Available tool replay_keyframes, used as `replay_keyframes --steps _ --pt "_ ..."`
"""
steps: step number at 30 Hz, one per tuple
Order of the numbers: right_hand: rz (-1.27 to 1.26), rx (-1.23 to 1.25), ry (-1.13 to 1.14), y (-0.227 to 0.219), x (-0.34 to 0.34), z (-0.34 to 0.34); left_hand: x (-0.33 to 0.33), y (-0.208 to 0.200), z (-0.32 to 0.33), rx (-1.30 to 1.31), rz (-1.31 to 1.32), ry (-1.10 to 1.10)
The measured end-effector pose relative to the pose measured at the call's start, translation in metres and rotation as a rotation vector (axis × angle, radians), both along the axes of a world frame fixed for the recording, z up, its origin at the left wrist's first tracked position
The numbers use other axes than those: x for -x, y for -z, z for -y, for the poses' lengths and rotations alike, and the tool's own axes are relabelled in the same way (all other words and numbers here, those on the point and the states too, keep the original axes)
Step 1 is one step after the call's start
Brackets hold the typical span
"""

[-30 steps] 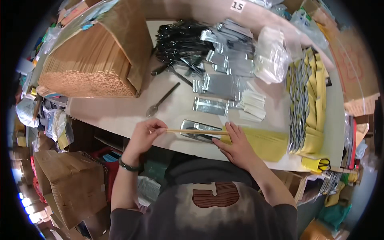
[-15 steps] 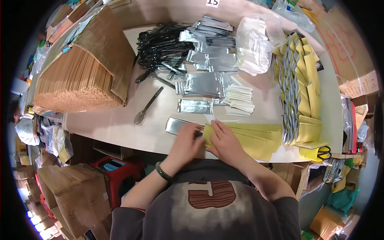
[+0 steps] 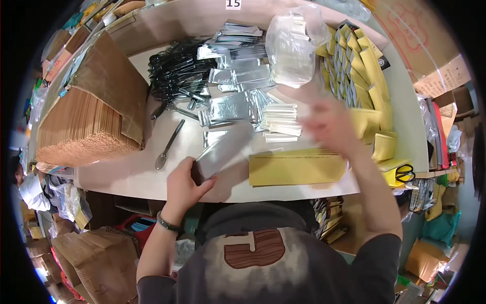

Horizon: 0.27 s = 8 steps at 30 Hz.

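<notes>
My left hand (image 3: 186, 185) grips the near end of a long, flat grey packet (image 3: 225, 150), thumb on one side and fingers round the other. The packet slants up and away over the silver foil pouches (image 3: 233, 107) and looks blurred at its far end. My right hand (image 3: 326, 121) is smeared by motion, between a pile of white strips (image 3: 280, 121) and the row of yellow packets (image 3: 364, 76); what its fingers do is hidden by blur. A stack of flat yellow sleeves (image 3: 296, 171) lies near the table's front edge, between my hands.
A cardboard box full of thin brown sticks (image 3: 86, 126) stands at the left. Black plastic spoons (image 3: 177, 68) lie heaped behind, with one loose spoon (image 3: 169, 145) nearer. A clear plastic bag (image 3: 293, 50) stands at the back; black-handled scissors (image 3: 404, 173) lie at the right edge.
Both hands have left the yellow sleeves. My left hand has moved left, with the grey packet now raised in it; my right hand has swung right and away. The view has shifted.
</notes>
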State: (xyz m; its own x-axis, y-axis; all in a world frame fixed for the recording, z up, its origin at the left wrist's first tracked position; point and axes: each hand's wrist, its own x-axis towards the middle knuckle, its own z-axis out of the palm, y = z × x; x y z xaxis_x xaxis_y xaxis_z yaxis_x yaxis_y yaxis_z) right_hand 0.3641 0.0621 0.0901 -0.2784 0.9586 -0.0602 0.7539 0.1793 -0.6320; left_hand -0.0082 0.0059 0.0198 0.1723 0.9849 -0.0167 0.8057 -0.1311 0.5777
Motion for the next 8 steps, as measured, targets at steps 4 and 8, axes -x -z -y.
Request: replay_keyframes --steps 4,8 --pt "0.139 -0.235 -0.185 0.053 -0.046 0.032 -0.032 0.011 0.009 0.499 0.339 0.290" --pt "0.261 -0.418 -0.571 0.220 0.015 0.053 -0.099 0.016 0.013 0.720 0.429 0.786"
